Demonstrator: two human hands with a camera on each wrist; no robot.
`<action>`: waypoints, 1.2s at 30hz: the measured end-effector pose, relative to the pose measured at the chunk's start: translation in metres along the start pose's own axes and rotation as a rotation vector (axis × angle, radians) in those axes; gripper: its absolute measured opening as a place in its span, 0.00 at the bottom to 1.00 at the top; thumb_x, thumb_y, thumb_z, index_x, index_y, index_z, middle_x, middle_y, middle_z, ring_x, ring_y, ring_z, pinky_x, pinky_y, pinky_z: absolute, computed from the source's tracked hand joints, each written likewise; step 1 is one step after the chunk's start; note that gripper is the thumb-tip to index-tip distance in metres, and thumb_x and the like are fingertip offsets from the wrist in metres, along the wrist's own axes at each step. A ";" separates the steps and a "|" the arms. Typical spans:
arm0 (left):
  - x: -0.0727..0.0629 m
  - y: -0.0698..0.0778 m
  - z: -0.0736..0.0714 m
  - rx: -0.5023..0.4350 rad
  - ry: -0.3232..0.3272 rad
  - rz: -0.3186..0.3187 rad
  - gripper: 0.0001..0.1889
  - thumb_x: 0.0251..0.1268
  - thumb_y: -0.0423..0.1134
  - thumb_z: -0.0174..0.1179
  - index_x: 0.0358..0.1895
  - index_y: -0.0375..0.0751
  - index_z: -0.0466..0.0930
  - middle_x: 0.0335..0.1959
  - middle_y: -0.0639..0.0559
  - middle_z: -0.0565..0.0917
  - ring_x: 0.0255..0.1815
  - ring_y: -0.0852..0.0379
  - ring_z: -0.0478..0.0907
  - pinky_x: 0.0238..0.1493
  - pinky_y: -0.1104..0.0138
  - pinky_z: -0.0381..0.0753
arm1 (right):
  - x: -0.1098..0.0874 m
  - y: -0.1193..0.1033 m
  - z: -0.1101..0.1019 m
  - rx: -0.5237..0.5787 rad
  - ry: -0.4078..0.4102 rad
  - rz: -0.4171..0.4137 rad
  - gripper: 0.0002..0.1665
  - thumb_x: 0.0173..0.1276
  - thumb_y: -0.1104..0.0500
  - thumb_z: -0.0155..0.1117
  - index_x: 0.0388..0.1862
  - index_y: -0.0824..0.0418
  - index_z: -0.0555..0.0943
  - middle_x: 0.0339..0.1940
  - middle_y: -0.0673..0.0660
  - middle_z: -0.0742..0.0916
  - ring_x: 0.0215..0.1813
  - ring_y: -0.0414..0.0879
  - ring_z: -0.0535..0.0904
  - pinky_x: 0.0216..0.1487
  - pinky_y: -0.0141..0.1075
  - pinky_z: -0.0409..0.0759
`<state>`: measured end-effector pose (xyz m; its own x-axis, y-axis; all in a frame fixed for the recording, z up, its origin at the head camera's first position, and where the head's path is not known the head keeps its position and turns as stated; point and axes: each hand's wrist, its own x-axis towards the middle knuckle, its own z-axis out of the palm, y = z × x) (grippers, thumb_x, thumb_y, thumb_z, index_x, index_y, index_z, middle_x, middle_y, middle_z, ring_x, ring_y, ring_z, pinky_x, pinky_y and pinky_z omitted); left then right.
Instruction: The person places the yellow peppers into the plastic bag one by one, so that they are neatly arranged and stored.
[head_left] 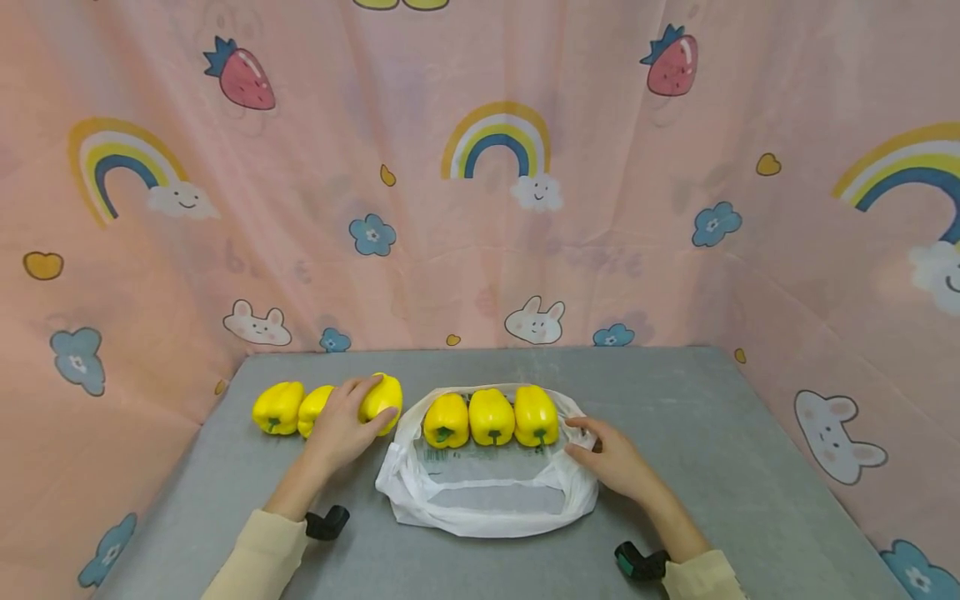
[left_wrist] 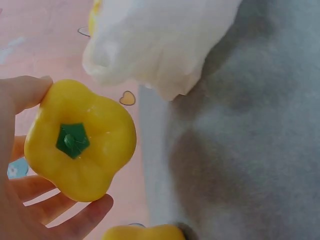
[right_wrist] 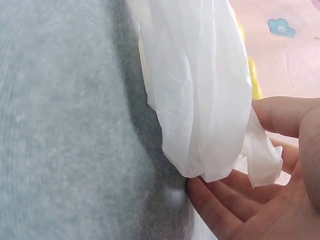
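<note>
My left hand [head_left: 341, 427] grips a yellow bell pepper [head_left: 387, 398], held between thumb and fingers just left of the bag. In the left wrist view the green stem of this pepper [left_wrist: 102, 135] faces the camera. A white plastic bag [head_left: 491, 523] lies with its mouth spread wide, and three yellow peppers [head_left: 491, 417] sit in a row at its far side. At the bag's right rim, my right hand [head_left: 618, 462] holds the edge between thumb and fingers. Close up, the bag's folds [right_wrist: 200, 100] hang between that thumb and the fingertips.
Two more yellow peppers stand at the left on the grey table [head_left: 712, 433]: one at the end [head_left: 278, 408], the other [head_left: 313, 408] partly behind my left hand. A pink patterned curtain [head_left: 315, 208] rises behind the table and along its sides.
</note>
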<state>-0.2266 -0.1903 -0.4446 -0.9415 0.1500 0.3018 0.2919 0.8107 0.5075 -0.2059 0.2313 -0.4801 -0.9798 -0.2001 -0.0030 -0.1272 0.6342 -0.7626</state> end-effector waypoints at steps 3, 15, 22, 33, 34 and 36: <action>0.000 0.002 -0.003 -0.014 0.022 0.011 0.32 0.66 0.51 0.68 0.71 0.43 0.74 0.62 0.38 0.77 0.62 0.37 0.72 0.60 0.42 0.75 | 0.000 0.000 0.000 0.006 -0.004 -0.002 0.27 0.74 0.54 0.65 0.68 0.63 0.76 0.64 0.66 0.80 0.37 0.48 0.73 0.37 0.40 0.74; -0.001 0.029 -0.008 -0.061 0.089 0.106 0.30 0.63 0.50 0.71 0.67 0.44 0.77 0.60 0.41 0.78 0.60 0.40 0.74 0.54 0.46 0.80 | -0.001 -0.001 -0.001 0.000 -0.008 -0.022 0.28 0.74 0.54 0.65 0.68 0.64 0.76 0.63 0.64 0.81 0.37 0.47 0.73 0.37 0.39 0.74; -0.002 0.046 -0.007 -0.085 0.115 0.186 0.29 0.61 0.50 0.72 0.65 0.44 0.79 0.59 0.44 0.80 0.58 0.43 0.76 0.50 0.50 0.83 | 0.000 -0.001 -0.001 -0.006 -0.006 -0.010 0.27 0.74 0.54 0.65 0.68 0.63 0.76 0.62 0.64 0.81 0.36 0.47 0.73 0.36 0.39 0.74; -0.007 0.072 0.004 -0.117 0.057 0.283 0.30 0.63 0.52 0.71 0.65 0.44 0.79 0.58 0.47 0.79 0.59 0.46 0.77 0.53 0.53 0.83 | 0.000 -0.001 -0.001 -0.014 -0.004 -0.021 0.27 0.74 0.54 0.65 0.68 0.64 0.76 0.64 0.65 0.80 0.37 0.47 0.73 0.37 0.39 0.75; -0.008 0.074 0.006 -0.120 0.050 0.288 0.30 0.63 0.52 0.71 0.65 0.45 0.79 0.58 0.47 0.79 0.59 0.46 0.76 0.54 0.53 0.83 | 0.000 -0.001 -0.001 -0.015 -0.004 -0.021 0.27 0.74 0.54 0.65 0.68 0.64 0.77 0.64 0.65 0.80 0.37 0.47 0.73 0.37 0.39 0.75; -0.009 0.078 0.009 -0.121 0.034 0.291 0.30 0.63 0.53 0.71 0.66 0.45 0.78 0.59 0.48 0.79 0.59 0.47 0.76 0.55 0.53 0.82 | 0.000 -0.001 -0.001 -0.015 -0.007 -0.021 0.27 0.74 0.54 0.65 0.68 0.64 0.76 0.64 0.66 0.80 0.37 0.47 0.74 0.37 0.39 0.75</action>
<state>-0.1966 -0.1234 -0.4156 -0.8098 0.3453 0.4742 0.5681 0.6633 0.4872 -0.2056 0.2317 -0.4789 -0.9758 -0.2187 0.0085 -0.1501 0.6407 -0.7530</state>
